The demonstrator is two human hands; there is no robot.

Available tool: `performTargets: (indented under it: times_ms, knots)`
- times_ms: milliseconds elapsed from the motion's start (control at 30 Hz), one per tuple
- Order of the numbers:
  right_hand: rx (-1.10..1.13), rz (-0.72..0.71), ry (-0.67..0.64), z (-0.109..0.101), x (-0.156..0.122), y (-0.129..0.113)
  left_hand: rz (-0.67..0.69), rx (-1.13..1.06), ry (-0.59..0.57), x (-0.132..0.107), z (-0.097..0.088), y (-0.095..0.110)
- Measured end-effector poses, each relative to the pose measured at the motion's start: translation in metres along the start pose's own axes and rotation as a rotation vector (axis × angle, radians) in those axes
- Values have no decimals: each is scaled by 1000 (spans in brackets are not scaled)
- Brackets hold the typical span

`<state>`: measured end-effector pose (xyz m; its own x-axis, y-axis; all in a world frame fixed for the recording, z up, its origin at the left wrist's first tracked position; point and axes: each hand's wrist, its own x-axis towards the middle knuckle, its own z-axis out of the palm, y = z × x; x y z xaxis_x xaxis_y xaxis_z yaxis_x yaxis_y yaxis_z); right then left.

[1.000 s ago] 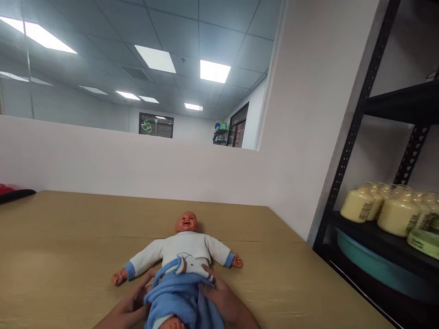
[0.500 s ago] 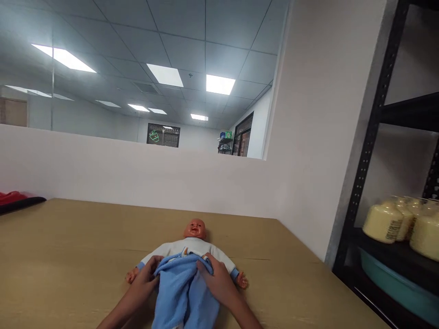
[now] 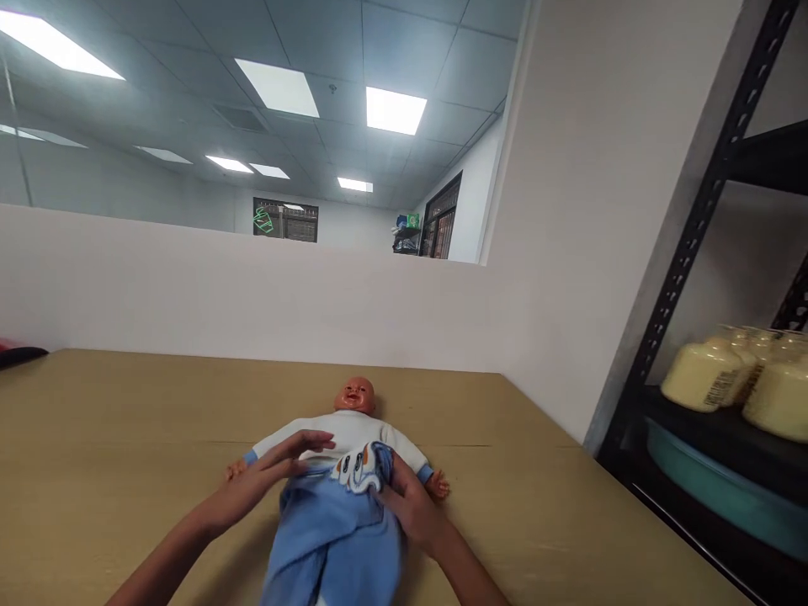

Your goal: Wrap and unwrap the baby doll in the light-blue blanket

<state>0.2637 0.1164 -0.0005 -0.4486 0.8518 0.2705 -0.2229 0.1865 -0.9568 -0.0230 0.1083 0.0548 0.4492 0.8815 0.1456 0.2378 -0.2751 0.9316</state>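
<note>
A baby doll [image 3: 351, 425] in a white top with blue cuffs lies on its back on the wooden table [image 3: 126, 421], head away from me. A light blue fleece garment [image 3: 334, 539] with a white animal patch covers its lower body. My left hand [image 3: 271, 471] lies over the doll's chest with fingers stretched out, touching the white top above the blue garment. My right hand [image 3: 407, 505] is closed on the upper right edge of the blue garment at the doll's waist.
A white partition wall [image 3: 252, 295] runs behind the table. A black metal shelf [image 3: 694, 404] stands at the right with pale yellow jars [image 3: 707, 374] and a teal basin [image 3: 713, 480]. A dark object with red [image 3: 18, 353] lies at the far left edge.
My left hand has let go of the blue garment and stretched flat across the doll's chest. The garment's top edge now sits lower, showing its white patch. The right hand stays on it.
</note>
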Motion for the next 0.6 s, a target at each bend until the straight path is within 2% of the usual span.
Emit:
performTargets:
  times_ms: [100,167,233,300,333,433,467,533,600]
  knots:
    - [-215,-43,56,6,-4,0,60,125,-214,12,23,29]
    - [-419,-90,167,7,-7,-7,55,140,-279,22,34,36]
    - [-652,-140,254,3,-8,-16,30,133,-237,32,38,34]
    - [-748,-139,260,-4,-8,-26,7,133,-141,39,37,29]
    - [-742,-99,202,-8,-9,-31,0,131,-110,41,35,27]
    - [-601,84,-131,-15,-13,-44,18,89,-128,43,30,23]
    - [-557,106,-219,-14,-15,-47,42,74,-129,44,30,21]
    - [-479,57,-297,-8,-19,-52,79,58,-89,44,31,14]
    - [-381,-9,-291,1,-20,-49,42,39,5,44,33,4]
